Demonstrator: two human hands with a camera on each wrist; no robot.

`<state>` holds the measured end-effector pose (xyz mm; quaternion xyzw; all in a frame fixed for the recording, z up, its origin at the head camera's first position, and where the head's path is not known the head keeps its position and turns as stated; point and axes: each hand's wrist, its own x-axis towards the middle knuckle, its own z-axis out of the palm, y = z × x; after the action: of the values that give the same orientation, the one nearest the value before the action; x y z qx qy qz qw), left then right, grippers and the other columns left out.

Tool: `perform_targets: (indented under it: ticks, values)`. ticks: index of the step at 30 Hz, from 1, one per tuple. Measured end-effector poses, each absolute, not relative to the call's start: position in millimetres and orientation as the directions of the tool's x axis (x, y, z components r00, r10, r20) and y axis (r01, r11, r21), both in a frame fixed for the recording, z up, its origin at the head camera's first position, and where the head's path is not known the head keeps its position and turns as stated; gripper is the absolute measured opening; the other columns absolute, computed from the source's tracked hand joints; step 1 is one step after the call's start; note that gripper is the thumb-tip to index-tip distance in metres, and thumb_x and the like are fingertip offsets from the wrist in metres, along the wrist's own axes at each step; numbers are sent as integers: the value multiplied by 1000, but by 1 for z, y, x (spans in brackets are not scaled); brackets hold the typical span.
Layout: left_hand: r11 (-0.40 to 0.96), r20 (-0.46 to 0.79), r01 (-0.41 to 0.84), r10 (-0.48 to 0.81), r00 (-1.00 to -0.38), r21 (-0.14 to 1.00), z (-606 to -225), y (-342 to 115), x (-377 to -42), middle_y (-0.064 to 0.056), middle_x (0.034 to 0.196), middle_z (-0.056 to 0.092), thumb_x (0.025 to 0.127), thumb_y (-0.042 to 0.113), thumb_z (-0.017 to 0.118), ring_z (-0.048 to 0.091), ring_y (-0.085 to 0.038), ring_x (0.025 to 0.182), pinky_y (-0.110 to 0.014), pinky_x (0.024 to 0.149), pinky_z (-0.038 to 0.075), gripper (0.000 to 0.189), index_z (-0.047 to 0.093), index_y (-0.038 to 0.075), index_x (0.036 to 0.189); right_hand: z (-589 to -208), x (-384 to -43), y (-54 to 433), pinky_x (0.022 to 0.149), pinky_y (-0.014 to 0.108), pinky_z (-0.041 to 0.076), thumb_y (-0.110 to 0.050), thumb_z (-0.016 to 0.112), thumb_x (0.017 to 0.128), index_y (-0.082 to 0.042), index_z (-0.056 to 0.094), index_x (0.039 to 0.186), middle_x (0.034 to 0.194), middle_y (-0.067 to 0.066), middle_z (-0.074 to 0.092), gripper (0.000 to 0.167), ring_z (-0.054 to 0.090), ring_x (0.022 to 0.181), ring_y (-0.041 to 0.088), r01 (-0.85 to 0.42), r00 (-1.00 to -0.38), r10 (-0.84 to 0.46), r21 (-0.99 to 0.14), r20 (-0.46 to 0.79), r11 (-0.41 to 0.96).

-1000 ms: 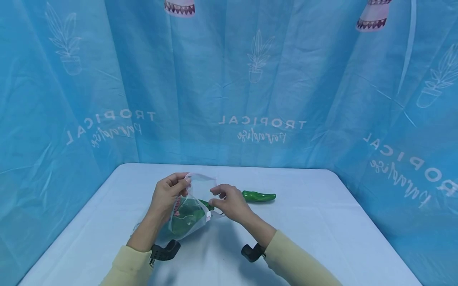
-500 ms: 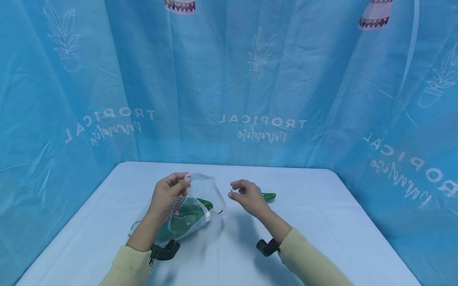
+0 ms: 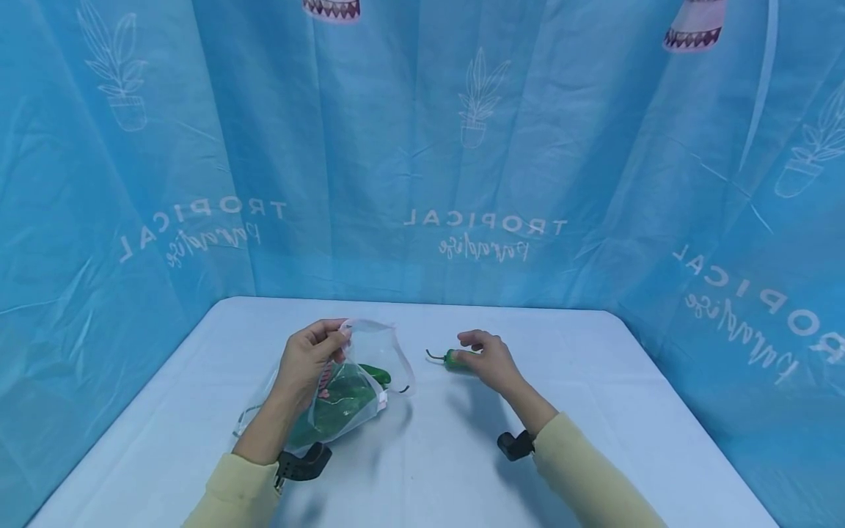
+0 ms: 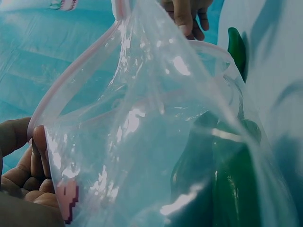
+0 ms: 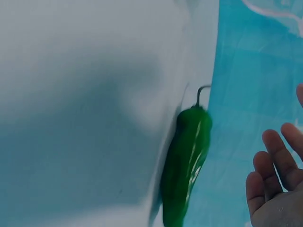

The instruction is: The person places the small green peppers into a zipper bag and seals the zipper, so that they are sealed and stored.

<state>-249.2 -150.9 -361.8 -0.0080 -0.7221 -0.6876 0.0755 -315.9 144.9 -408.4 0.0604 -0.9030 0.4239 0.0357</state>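
My left hand (image 3: 305,363) pinches the rim of a clear plastic zip bag (image 4: 109,161) with a pink edge, holding its mouth up. Inside the bag lie green peppers (image 4: 234,184), seen through the film, one stem near the mouth. Another long green pepper (image 5: 187,156) with a thin curved stem lies on the table. Over that pepper, in the head view, is my right hand (image 3: 494,363), fingers loosely bent and hiding most of its body. From the right wrist, the fingers (image 5: 279,161) appear apart from the pepper, holding nothing.
A white cloth (image 3: 594,411) covers the table. Blue printed curtains (image 3: 422,147) stand along its back and sides. Black wrist cameras (image 3: 305,463) sit on both forearms.
My right hand has moved right, away from the bag mouth to above the loose pepper, whose stem now shows. My left hand keeps holding the bag in place.
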Motion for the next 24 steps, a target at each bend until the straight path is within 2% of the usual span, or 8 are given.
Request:
perform_targets:
  ticks: [17, 24]
  values:
    - [69, 120, 114, -91, -989, 991, -365, -151, -249, 8, 77, 58, 91, 27, 62, 55, -8, 67, -24, 72, 48, 37, 59, 2, 118, -439, -343, 182, 101, 49, 42, -31, 68, 85, -12, 58, 126, 133, 11, 54, 47, 46, 128, 32, -4, -1000, 11, -736, 15, 677]
    - [69, 117, 111, -90, -989, 991, -365, -150, -250, 8, 78, 59, 91, 27, 62, 55, -8, 67, -25, 75, 48, 36, 60, 3, 118, -444, -348, 190, 104, 51, 39, -30, 68, 84, -10, 57, 128, 135, 14, 53, 49, 45, 129, 33, 4, -1000, 22, -721, 15, 692]
